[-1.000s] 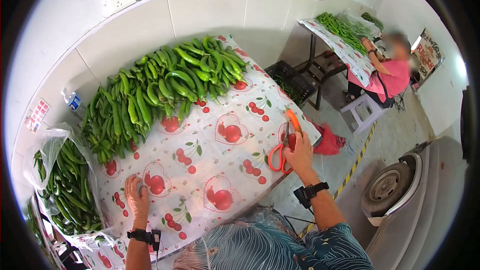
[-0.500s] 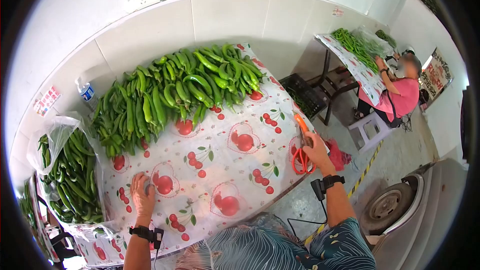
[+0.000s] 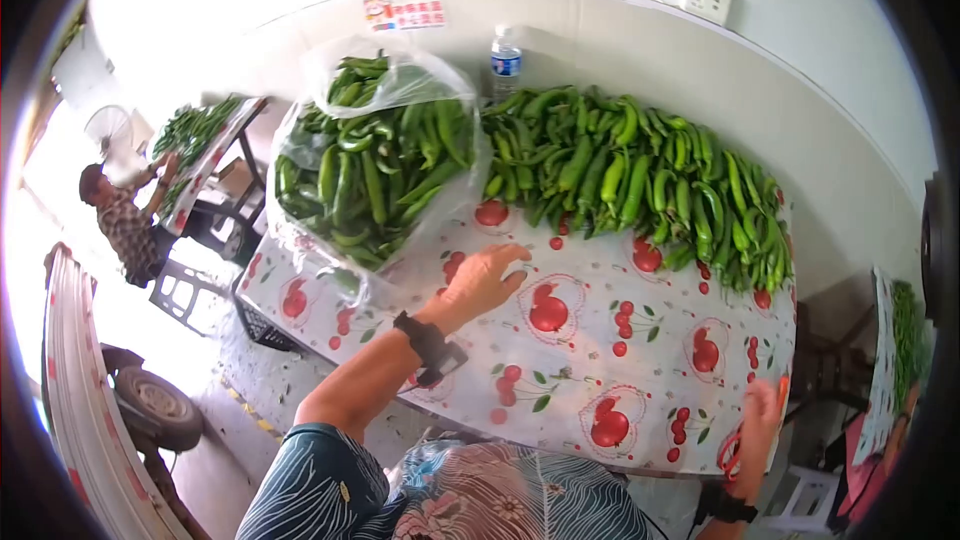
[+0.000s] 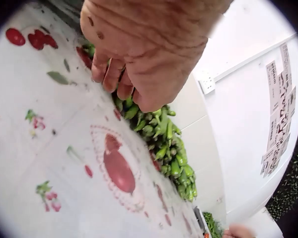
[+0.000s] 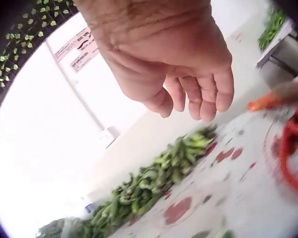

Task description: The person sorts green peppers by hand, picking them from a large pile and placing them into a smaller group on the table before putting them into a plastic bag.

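Observation:
My left hand (image 3: 482,285) is over the cherry-print tablecloth (image 3: 570,370), in front of a clear plastic bag (image 3: 455,90) full of green peppers (image 3: 375,185). Its fingers bend loosely with nothing between them, as the left wrist view shows too. At the table's right end is my right hand (image 3: 760,415), beside red-handled scissors (image 3: 730,455). In the right wrist view this hand (image 5: 179,64) has relaxed, empty fingers. The scissors' red handles (image 5: 288,148) lie on the cloth apart from it, with a slim orange-tipped piece (image 5: 263,103) next to them.
A long heap of green peppers (image 3: 640,175) lies along the wall side. Behind the bag stands a water bottle (image 3: 506,65). Another person (image 3: 125,225) works at a table on the far left. At the right are a second pepper table (image 3: 880,370) and a stool (image 3: 805,495).
The head view has swung left, bringing the bag to the centre. My right hand has let go of the scissors. My left hand has come off the cloth and turned.

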`<action>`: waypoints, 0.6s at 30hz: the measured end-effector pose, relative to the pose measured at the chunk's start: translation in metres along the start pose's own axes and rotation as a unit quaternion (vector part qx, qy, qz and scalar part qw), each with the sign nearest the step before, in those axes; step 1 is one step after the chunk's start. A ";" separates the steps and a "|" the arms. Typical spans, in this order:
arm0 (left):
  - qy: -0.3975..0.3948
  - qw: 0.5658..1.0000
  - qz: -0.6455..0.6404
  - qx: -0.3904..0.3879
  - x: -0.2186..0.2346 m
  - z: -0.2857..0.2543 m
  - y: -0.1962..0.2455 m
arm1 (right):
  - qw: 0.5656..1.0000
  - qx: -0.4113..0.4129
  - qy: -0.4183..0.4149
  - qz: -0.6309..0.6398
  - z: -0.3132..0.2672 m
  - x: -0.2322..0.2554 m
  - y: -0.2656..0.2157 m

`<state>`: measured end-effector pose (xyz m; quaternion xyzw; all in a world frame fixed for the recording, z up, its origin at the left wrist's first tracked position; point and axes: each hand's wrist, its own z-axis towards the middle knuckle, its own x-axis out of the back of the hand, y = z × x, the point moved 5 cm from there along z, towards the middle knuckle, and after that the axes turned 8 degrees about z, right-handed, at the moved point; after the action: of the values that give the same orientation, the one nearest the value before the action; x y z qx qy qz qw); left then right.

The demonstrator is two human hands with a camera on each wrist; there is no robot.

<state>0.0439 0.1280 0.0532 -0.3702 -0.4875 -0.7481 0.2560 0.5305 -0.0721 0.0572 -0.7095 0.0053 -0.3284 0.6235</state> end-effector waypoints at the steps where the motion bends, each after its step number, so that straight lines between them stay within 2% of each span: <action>1: 0.024 1.000 0.013 0.008 0.020 0.003 0.001 | 1.000 0.010 -0.029 -0.005 -0.004 -0.024 -0.007; 3: 0.073 0.997 0.038 0.015 0.064 0.010 -0.010 | 0.998 0.014 -0.066 -0.016 -0.018 -0.064 -0.015; 4: 0.136 0.987 0.084 0.007 0.085 0.011 -0.027 | 0.997 0.005 -0.079 -0.022 -0.025 -0.075 -0.011; 6: 0.242 0.963 0.119 0.022 0.133 0.010 -0.055 | 0.992 0.108 -0.054 -0.045 -0.036 -0.091 0.018; 7: 0.308 0.935 0.176 0.014 0.157 0.007 -0.068 | 0.985 0.158 -0.040 -0.055 -0.041 -0.096 0.026; 8: 0.314 0.924 0.208 0.062 0.177 0.004 -0.090 | 0.975 0.202 -0.039 -0.083 -0.045 -0.099 0.026; 10: 0.286 0.900 0.280 0.172 0.203 -0.002 -0.144 | 0.947 0.284 -0.036 -0.142 -0.057 -0.107 0.018; 12: 0.209 0.918 0.234 0.242 0.213 0.000 -0.171 | 0.950 0.287 -0.009 -0.125 -0.060 -0.110 0.018; 14: 0.148 0.909 0.268 0.282 0.195 0.006 -0.178 | 0.954 0.278 0.008 -0.111 -0.060 -0.112 0.017; 16: 0.105 0.891 0.285 0.337 0.172 0.017 -0.166 | 0.953 0.278 0.006 -0.124 -0.059 -0.113 0.016; 18: 0.128 0.877 0.344 0.310 0.154 0.019 -0.139 | 0.950 0.281 0.003 -0.138 -0.057 -0.112 0.017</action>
<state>-0.1448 0.1968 0.1067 -0.3173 -0.4994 -0.4641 0.6592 0.4226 -0.0795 -0.0091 -0.4987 -0.1834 -0.4011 0.7462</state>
